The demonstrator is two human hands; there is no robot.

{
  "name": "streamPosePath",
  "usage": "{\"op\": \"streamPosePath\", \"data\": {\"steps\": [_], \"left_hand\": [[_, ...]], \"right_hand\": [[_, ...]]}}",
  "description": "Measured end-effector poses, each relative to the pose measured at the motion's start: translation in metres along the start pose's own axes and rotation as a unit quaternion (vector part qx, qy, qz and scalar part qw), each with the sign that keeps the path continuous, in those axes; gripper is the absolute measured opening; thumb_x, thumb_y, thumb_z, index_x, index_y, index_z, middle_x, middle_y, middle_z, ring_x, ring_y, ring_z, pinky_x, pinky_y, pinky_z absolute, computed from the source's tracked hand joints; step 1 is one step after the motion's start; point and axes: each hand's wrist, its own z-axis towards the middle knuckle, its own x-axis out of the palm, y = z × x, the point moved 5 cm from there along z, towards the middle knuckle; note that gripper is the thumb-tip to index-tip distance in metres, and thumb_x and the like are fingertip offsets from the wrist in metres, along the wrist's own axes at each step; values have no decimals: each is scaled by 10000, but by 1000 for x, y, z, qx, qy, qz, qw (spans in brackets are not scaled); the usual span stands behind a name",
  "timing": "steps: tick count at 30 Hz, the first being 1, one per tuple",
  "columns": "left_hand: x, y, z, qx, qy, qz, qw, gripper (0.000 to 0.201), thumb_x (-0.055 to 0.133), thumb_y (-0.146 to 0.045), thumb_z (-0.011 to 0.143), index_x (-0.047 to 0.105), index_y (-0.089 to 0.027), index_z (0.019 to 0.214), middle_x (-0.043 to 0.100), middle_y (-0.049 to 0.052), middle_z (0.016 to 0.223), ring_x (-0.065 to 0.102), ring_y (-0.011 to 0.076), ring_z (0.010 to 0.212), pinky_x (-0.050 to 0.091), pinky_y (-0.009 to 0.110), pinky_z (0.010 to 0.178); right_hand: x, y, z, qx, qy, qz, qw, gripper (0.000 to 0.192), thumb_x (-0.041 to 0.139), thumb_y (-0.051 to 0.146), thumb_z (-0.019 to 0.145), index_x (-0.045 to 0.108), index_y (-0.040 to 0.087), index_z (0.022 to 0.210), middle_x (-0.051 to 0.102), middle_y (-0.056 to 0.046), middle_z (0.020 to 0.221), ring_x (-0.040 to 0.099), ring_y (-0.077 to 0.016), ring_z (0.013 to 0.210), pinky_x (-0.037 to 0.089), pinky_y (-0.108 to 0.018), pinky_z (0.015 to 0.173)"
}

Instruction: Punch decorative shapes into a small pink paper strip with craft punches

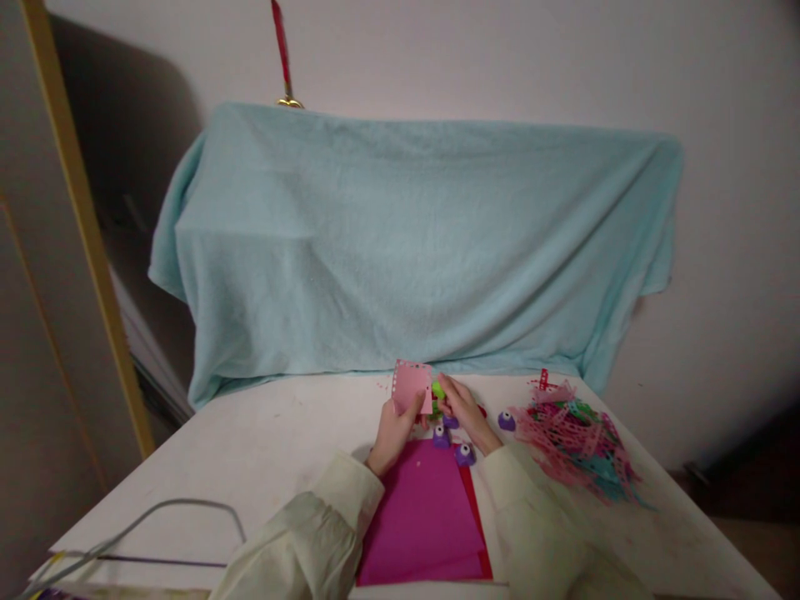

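My left hand (396, 431) holds a small pink paper piece (412, 386) upright above the white table (262, 450); its left edge shows a row of punched holes. My right hand (466, 411) grips a small green paper punch (438, 389) against the right edge of that paper. Just below my hands lie purple punches (463, 453), one beside the other, and another purple punch (506, 421) sits to the right. A magenta sheet (425, 512) lies on a red sheet (478, 517) between my forearms.
A heap of punched pink, green and blue paper strips (575, 442) lies at the right of the table. A light blue blanket (412, 242) drapes over something behind the table. A grey cable (162, 512) curves across the near left corner.
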Motion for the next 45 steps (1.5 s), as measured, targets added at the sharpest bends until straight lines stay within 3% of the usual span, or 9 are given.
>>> {"op": "streamPosePath", "data": {"steps": [10, 20, 27, 38, 45], "left_hand": [[1, 3, 1, 1, -5, 9, 1000, 536, 420, -521, 852, 584, -126, 528, 596, 33, 477, 550, 134, 465, 407, 216, 522], [2, 2, 1, -1, -4, -8, 1000, 503, 445, -485, 853, 601, -116, 549, 601, 35, 489, 545, 131, 468, 403, 212, 505], [1, 7, 1, 15, 15, 25, 999, 504, 404, -470, 878, 620, -111, 598, 610, 33, 522, 557, 137, 504, 405, 219, 542], [-8, -4, 1, 34, -37, 74, 996, 462, 406, -457, 876, 585, -134, 598, 562, -6, 533, 524, 123, 529, 378, 210, 552], [-5, 2, 0, 16, -19, 71, 997, 466, 387, -493, 871, 580, -141, 635, 574, 1, 552, 535, 138, 548, 379, 218, 553]], "right_hand": [[0, -3, 1, 25, 6, 10, 1000, 418, 513, 603, 756, 456, 193, 694, 350, 64, 558, 308, -66, 445, 202, -201, 407], [3, 1, 0, 6, 21, 22, 1000, 354, 536, 531, 779, 479, 188, 717, 371, 52, 613, 318, -60, 470, 212, -194, 422], [4, 4, -4, 2, 69, -19, 997, 346, 602, 503, 739, 505, 172, 720, 386, 60, 548, 336, -75, 475, 246, -211, 451], [7, 1, -2, -20, 93, -59, 994, 372, 523, 526, 792, 464, 178, 675, 369, 64, 505, 314, -83, 455, 234, -225, 450], [11, 1, -6, -21, 127, -51, 990, 361, 564, 501, 773, 433, 182, 663, 326, 68, 543, 290, -76, 470, 205, -219, 444]]}}
